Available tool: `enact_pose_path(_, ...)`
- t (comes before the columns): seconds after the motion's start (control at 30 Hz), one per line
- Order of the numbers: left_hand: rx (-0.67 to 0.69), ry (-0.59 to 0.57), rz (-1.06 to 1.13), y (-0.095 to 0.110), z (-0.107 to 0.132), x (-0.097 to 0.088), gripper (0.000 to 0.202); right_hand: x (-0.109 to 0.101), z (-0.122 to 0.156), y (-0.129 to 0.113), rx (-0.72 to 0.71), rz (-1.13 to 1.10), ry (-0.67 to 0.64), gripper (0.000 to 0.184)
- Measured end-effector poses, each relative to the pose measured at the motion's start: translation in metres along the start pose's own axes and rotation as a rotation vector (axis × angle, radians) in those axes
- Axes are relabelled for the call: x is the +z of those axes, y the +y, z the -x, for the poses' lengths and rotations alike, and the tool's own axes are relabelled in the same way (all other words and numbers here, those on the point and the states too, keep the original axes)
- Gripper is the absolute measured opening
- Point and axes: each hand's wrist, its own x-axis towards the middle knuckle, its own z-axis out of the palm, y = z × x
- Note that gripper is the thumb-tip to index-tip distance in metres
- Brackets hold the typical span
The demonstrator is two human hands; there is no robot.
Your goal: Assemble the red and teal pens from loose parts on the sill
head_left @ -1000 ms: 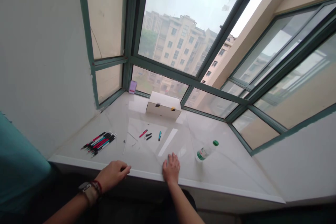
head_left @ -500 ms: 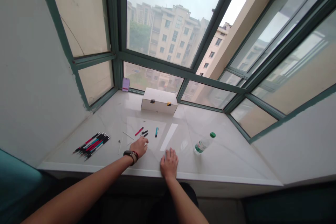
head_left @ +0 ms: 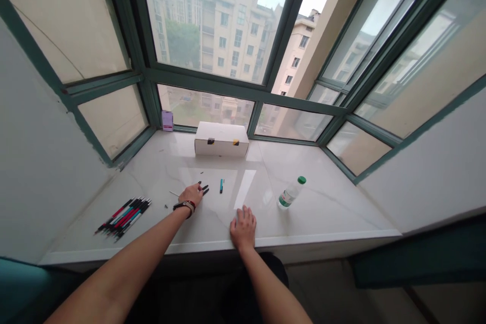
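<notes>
My left hand point(head_left: 192, 194) is stretched out over the white marble sill point(head_left: 322, 212), a watch and red band on its wrist. Its fingers are curled down onto small loose pen pieces point(head_left: 205, 190), whose black ends stick out past the fingertips; what it grips is too small to make out. A short teal pen piece point(head_left: 220, 186) lies just to the right of it. My right hand point(head_left: 243, 225) lies flat near the sill's front edge, fingers spread, holding nothing.
A row of several red, black and teal pens point(head_left: 123, 212) lies at the left of the sill. A white box point(head_left: 221, 139) stands at the back by the window, a small purple item point(head_left: 167, 120) in the corner. A plastic bottle point(head_left: 290, 193) lies on its side at the right.
My left hand has moved from the sill's front edge forward to the loose pen pieces and now covers the pink one. The view has tilted down and closer. My right hand stays flat.
</notes>
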Motion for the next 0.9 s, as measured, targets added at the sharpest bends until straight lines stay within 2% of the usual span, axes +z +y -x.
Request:
enact_pose_path(0.13, -0.058, 0.062, 0.067, -0.007, -0.019, -0.003, 0.023, -0.001, 0.000, 0.000, 0.005, 0.002, -0.013, 0.046)
enact_pose_path(0.23, -0.151, 0.119, 0.082, -0.023, -0.030, -0.007, 0.031, -0.001, -0.001, 0.000, 0.003, 0.001, -0.029, 0.047)
enact_pose_path(0.37, -0.176, 0.090, 0.057, -0.048, -0.037, -0.018, 0.030, 0.000, -0.001, 0.001, 0.023, -0.010, -0.035, 0.049)
enact_pose_path(0.43, -0.162, 0.058, 0.037, -0.054, -0.042, -0.024, 0.031, -0.001, -0.002, 0.001, 0.029, -0.019, -0.038, 0.049)
enact_pose_path(0.57, -0.118, -0.018, -0.015, -0.050, -0.054, -0.027, 0.034, -0.003, -0.002, 0.001, 0.030, -0.037, -0.057, 0.048)
enact_pose_path(0.7, -0.051, -0.135, -0.074, -0.041, -0.063, -0.021, 0.026, -0.007, -0.003, -0.001, 0.048, -0.050, -0.066, 0.047)
enact_pose_path(0.8, -0.078, -0.192, -0.116, -0.038, -0.066, -0.018, 0.017, -0.009, -0.003, -0.002, 0.045, -0.065, -0.071, 0.047)
enact_pose_path(0.9, -0.113, -0.232, -0.124, -0.037, -0.065, -0.021, 0.019, -0.012, -0.003, -0.002, 0.055, -0.070, -0.078, 0.048)
